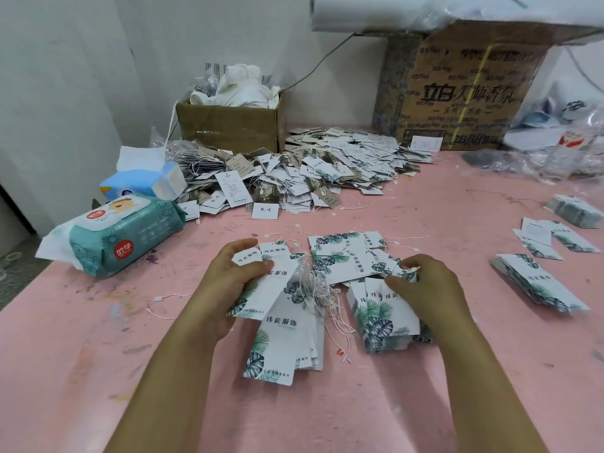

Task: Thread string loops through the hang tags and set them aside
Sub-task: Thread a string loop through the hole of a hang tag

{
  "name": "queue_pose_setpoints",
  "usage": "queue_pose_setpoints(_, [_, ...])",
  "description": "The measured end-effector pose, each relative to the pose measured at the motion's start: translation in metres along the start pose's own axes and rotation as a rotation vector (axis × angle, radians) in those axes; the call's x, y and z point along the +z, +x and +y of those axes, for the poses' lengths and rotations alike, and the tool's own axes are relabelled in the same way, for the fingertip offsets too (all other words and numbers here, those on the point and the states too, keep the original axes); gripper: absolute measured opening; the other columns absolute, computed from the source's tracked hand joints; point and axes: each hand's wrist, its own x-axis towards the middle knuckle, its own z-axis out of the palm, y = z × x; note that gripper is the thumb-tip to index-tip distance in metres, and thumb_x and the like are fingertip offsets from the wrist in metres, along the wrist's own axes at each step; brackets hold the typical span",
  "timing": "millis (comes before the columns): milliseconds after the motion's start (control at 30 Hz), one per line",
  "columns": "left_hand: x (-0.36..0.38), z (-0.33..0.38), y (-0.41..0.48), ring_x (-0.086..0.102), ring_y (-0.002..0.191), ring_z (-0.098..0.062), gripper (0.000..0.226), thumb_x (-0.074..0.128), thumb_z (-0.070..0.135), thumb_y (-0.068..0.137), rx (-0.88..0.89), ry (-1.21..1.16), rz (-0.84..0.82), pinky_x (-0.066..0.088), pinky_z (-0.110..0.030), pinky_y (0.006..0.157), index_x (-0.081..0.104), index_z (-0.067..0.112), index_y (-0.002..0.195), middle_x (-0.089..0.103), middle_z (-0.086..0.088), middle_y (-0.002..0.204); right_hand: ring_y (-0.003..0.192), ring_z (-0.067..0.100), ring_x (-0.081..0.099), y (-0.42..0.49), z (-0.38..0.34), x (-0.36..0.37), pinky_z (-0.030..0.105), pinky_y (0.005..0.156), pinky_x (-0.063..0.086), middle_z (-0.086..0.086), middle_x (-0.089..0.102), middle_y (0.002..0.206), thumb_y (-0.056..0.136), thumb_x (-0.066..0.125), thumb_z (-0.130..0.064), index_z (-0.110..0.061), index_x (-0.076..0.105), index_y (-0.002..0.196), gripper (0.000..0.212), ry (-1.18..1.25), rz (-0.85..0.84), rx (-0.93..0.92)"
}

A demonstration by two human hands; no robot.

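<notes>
White hang tags printed with green leaves lie in the middle of the pink table [376, 403]. My left hand [228, 279] grips a fanned bunch of these tags [274, 289], thumb on top. A tangle of white string loops [318, 291] hangs from the bunch between my hands. My right hand [421, 282] pinches the small white end of a string at the top of a leaf tag, above a stack of tags [379, 318]. More tags [346, 256] are spread just beyond my hands.
A big heap of strung tags [310, 168] lies at the back, in front of a small carton [232, 125] and a large printed carton [457, 93]. Wet wipes [121, 233] and a tissue pack [143, 183] sit left. Tag stacks [539, 286] lie right.
</notes>
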Motion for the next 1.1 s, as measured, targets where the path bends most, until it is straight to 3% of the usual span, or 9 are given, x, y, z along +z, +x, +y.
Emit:
queue_pose_setpoints(167, [-0.003, 0.002, 0.004, 0.056, 0.037, -0.010, 0.031, 0.058, 0.003, 0.086, 0.017, -0.083, 0.059, 0.040, -0.014, 0.034, 0.057, 0.019, 0.114, 0.066, -0.002, 0.054, 0.074, 0.018, 0.057, 0.000, -0.005, 0.000, 0.024, 0.062, 0.039, -0.002, 0.063, 0.080, 0.078, 0.070, -0.012, -0.013, 0.068, 0.084, 0.006, 0.402, -0.009, -0.045])
queue_pose_setpoints(233, [-0.002, 0.001, 0.003, 0.058, 0.039, -0.012, 0.030, 0.059, 0.004, 0.086, 0.031, -0.078, 0.046, 0.043, -0.016, 0.035, 0.058, 0.022, 0.111, 0.067, -0.004, 0.056, 0.076, 0.012, 0.059, -0.002, -0.010, 0.001, 0.022, 0.065, 0.042, -0.003, 0.066, 0.082, 0.079, 0.070, -0.009, -0.016, 0.068, 0.076, 0.008, 0.517, -0.042, -0.075])
queue_pose_setpoints(433, [0.012, -0.009, -0.001, 0.062, 0.054, -0.017, 0.036, 0.064, 0.001, 0.083, 0.152, 0.074, -0.016, 0.047, -0.022, 0.042, 0.055, 0.022, 0.112, 0.069, -0.010, 0.074, 0.052, 0.010, 0.060, -0.012, -0.026, 0.007, 0.016, 0.046, 0.044, 0.010, 0.062, 0.066, 0.073, 0.073, -0.007, -0.012, 0.067, 0.078, 0.009, 0.792, -0.292, -0.047])
queue_pose_setpoints(633, [0.028, -0.017, -0.008, 0.062, 0.065, -0.022, 0.041, 0.067, 0.004, 0.082, 0.258, 0.231, -0.108, 0.044, -0.026, 0.046, 0.057, 0.037, 0.103, 0.068, -0.004, 0.080, 0.073, 0.027, 0.054, -0.020, -0.036, 0.016, 0.038, 0.070, 0.045, 0.024, 0.050, 0.078, 0.059, 0.075, -0.026, -0.014, 0.062, 0.079, 0.026, 0.854, -0.370, -0.061])
queue_pose_setpoints(767, [0.036, -0.021, -0.011, 0.070, 0.071, -0.024, 0.039, 0.066, 0.005, 0.084, 0.271, 0.222, -0.207, 0.050, -0.028, 0.047, 0.057, 0.039, 0.102, 0.072, -0.007, 0.087, 0.071, 0.031, 0.056, -0.022, -0.038, 0.019, 0.047, 0.065, 0.047, 0.043, 0.051, 0.084, 0.072, 0.076, -0.015, -0.017, 0.058, 0.076, 0.019, 0.766, -0.303, -0.118])
queue_pose_setpoints(833, [0.037, -0.023, -0.011, 0.070, 0.076, -0.026, 0.039, 0.067, 0.008, 0.083, 0.285, 0.227, -0.229, 0.052, -0.030, 0.051, 0.057, 0.040, 0.103, 0.071, -0.006, 0.089, 0.069, 0.031, 0.061, -0.021, -0.037, 0.023, 0.048, 0.060, 0.050, 0.022, 0.066, 0.077, 0.073, 0.076, -0.016, -0.018, 0.055, 0.076, 0.021, 0.700, -0.262, -0.176])
queue_pose_setpoints(933, [0.038, -0.026, -0.010, 0.068, 0.075, -0.024, 0.042, 0.071, 0.010, 0.080, 0.309, 0.268, -0.242, 0.054, -0.035, 0.060, 0.056, 0.040, 0.106, 0.070, 0.007, 0.083, 0.047, 0.002, 0.043, -0.022, -0.034, 0.027, 0.019, 0.045, 0.032, -0.015, 0.052, 0.047, 0.074, 0.075, -0.029, -0.022, 0.051, 0.076, 0.025, 0.527, -0.192, -0.307])
queue_pose_setpoints(1033, [0.038, -0.027, -0.011, 0.064, 0.065, -0.009, 0.046, 0.072, 0.009, 0.078, 0.323, 0.298, -0.256, 0.051, -0.027, 0.061, 0.056, 0.042, 0.105, 0.064, 0.023, 0.074, 0.044, 0.003, 0.035, -0.023, -0.033, 0.029, 0.015, 0.044, 0.026, -0.013, 0.044, 0.045, 0.074, 0.073, -0.038, -0.025, 0.050, 0.079, 0.026, 0.493, -0.164, -0.334])
queue_pose_setpoints(1100, [0.038, -0.028, -0.011, 0.066, 0.069, -0.016, 0.048, 0.071, 0.004, 0.079, 0.312, 0.283, -0.270, 0.053, -0.034, 0.064, 0.057, 0.041, 0.105, 0.065, 0.020, 0.076, 0.046, 0.004, 0.041, -0.025, -0.036, 0.029, 0.019, 0.046, 0.032, -0.009, 0.049, 0.049, 0.073, 0.069, -0.044, -0.026, 0.053, 0.084, 0.027, 0.544, -0.203, -0.303])
